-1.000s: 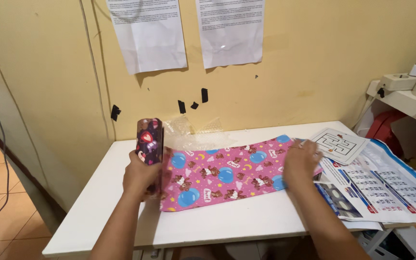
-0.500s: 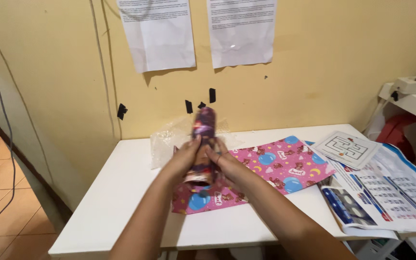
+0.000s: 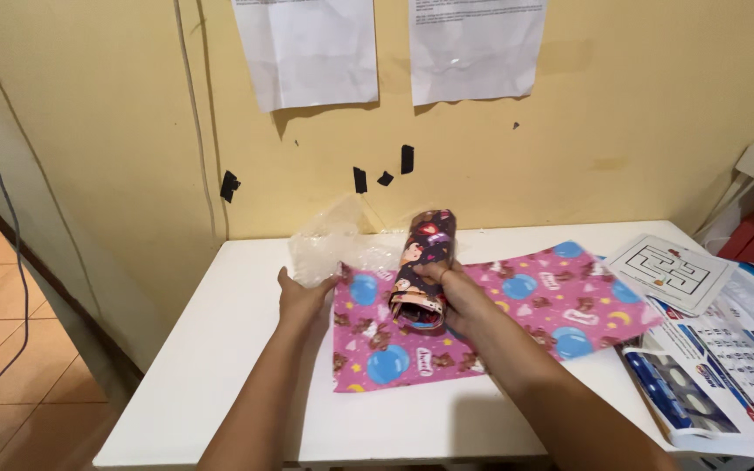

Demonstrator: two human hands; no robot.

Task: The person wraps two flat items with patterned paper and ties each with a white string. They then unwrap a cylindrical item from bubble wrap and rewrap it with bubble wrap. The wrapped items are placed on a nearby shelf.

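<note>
Two white printed sheets (image 3: pixel 307 48) taped on yellow wall above counter; clear crumpled plastic bag (image 3: pixel 338 249) at counter's rear.

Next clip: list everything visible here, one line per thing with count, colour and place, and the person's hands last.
wrapped roll: one, dark patterned paper, held above the pink sheet
pink sheet: one, pink with blue balloons and bears, flat on the table
clear plastic wrap: one, transparent, crumpled at the back of the table
table: one, white, against the wall
maze sheet: one, white, right edge of the table
calendar pages: a stack, white and blue, far right
wall papers: two, white, on the yellow wall
tape bits: several, black, on the wall
left hand: on the sheet's left edge
right hand: gripping the roll
</note>
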